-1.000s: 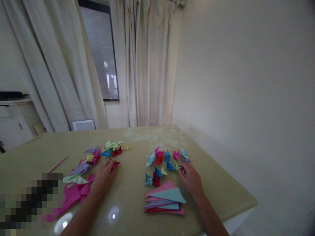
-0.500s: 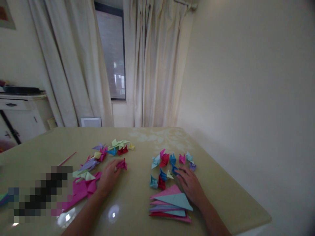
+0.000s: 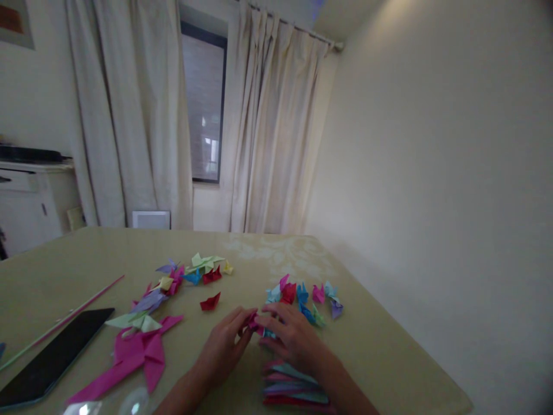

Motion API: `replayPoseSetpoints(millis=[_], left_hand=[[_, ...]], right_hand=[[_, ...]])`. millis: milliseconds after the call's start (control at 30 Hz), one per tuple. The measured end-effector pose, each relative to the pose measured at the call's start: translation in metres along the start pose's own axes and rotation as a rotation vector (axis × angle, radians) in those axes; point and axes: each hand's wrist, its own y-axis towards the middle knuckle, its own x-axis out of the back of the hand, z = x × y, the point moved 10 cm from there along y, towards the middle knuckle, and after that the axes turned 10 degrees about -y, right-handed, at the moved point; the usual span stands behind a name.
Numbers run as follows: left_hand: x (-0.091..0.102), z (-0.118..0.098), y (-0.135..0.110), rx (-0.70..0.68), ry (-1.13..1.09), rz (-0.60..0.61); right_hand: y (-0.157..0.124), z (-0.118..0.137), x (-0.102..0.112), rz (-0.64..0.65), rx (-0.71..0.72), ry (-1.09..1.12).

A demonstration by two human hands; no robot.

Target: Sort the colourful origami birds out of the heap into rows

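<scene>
My left hand (image 3: 227, 344) is closed, pinching a small magenta folded-paper piece (image 3: 254, 324) between thumb and fingers. My right hand (image 3: 298, 340) meets it from the right, its fingertips on the same piece; its fingers are partly blurred. Under the right hand a bit of light blue paper (image 3: 268, 333) shows. Just below it lies a stack of folded paper sheets (image 3: 291, 387), partly hidden by that hand. A red folded piece (image 3: 210, 302) lies alone left of the hands. Beyond the right hand sits a cluster of small folded pieces, among them a blue one (image 3: 302, 294).
To the left, a row of folded paper pieces runs back from a large magenta paper figure (image 3: 140, 351) to a pale green one (image 3: 205, 262). A black flat device (image 3: 58, 351) and a thin pink-green stick (image 3: 82, 305) lie farther left. A wall borders the table (image 3: 389, 346) on the right.
My left hand has moved right to meet my right hand, which has come left over the stack. A red folded piece now lies about where my left hand was. The view has shifted slightly.
</scene>
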Motion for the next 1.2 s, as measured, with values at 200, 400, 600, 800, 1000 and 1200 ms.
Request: replayPoseSetpoints(millis=[200,400,600,800,1000,1200], left_hand=[[0.022,-0.005,0.003,-0.038,-0.014,-0.083],[0.078,0.043,0.002,0.094,0.477,-0.305],[0.081,0.090,-0.006,0.306,0.588,-0.141],[0.077,0.089,-0.001,0.247,0.354,-0.207],[0.065,0.033,0.000,-0.145,0.287,-0.292],[0.033,-0.038,-0.010,-0.508,0.409,-0.146]], right_hand=[[0.047,0.003,-0.020,0.008,0.059,0.079],[0.050,-0.031,-0.049,0.209,-0.167,0.149],[0.035,-0.038,-0.074,0.348,-0.260,0.095],[0.030,-0.027,-0.083,0.372,-0.199,0.083],[0.028,-0.035,-0.064,0.158,-0.314,0.291],[0.032,-0.032,-0.053,-0.004,-0.292,0.537]])
